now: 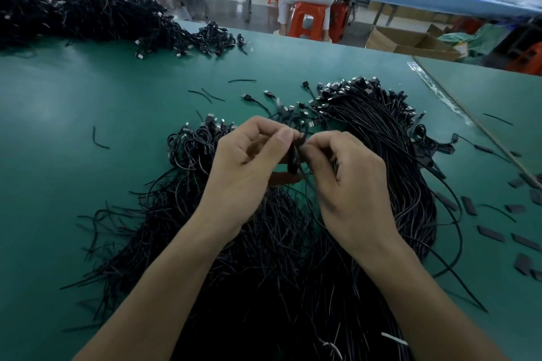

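Above a green table [88, 102], my left hand [249, 161] and my right hand [349, 179] meet over a heap of black USB cables. Both pinch the same small coiled black cable [294, 157] between thumb and fingers. A straight bundle of cables with plugs at the far end [381, 132] lies to the right. A pile of coiled cables [193, 149] sits to the left. Loose cable ends [234, 258] spread under my forearms.
A large mound of black cables [88, 14] fills the far left of the table. Short black ties [101, 141] and flat black pieces [469, 205] lie scattered. A person sits on an orange stool [311, 20] behind, beside a cardboard box [410, 44].
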`<state>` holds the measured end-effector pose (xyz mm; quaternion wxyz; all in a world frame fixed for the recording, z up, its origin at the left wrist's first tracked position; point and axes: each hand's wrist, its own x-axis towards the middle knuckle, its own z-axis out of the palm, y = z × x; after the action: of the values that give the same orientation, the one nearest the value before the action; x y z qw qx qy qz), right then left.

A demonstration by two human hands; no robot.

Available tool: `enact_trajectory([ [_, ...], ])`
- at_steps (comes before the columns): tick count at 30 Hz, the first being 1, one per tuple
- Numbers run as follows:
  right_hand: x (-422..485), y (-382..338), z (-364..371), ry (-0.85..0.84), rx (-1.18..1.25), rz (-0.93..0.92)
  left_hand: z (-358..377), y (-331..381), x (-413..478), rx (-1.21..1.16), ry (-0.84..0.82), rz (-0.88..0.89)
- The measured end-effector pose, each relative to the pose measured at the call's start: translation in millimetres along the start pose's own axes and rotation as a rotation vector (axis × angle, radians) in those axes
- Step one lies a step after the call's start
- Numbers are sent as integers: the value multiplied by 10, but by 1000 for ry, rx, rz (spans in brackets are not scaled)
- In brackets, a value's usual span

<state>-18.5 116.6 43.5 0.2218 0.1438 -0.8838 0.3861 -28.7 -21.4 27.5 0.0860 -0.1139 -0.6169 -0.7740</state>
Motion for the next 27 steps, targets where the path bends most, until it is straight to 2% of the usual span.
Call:
enact_trajectory([
  [7,31,76,-39,-142,350,149,-54,-18,16,46,-65,182],
  [12,66,105,-69,-73,532,246,-39,-78,3,508,8,434],
  [16,79,116,-70,-44,463,185,9,-94,-41,619,-21,524],
  [19,62,128,-64,-19,427,153,33,-95,-73,612,-114,447],
  [23,17,161,-64,23,314,73,37,-122,-88,647,-119,328],
  [25,19,165,-56,39,252,50,42,-119,-79,557,-111,193],
  [27,7,161,-32,-1,290,54,31,-104,-53,405,-111,33],
])
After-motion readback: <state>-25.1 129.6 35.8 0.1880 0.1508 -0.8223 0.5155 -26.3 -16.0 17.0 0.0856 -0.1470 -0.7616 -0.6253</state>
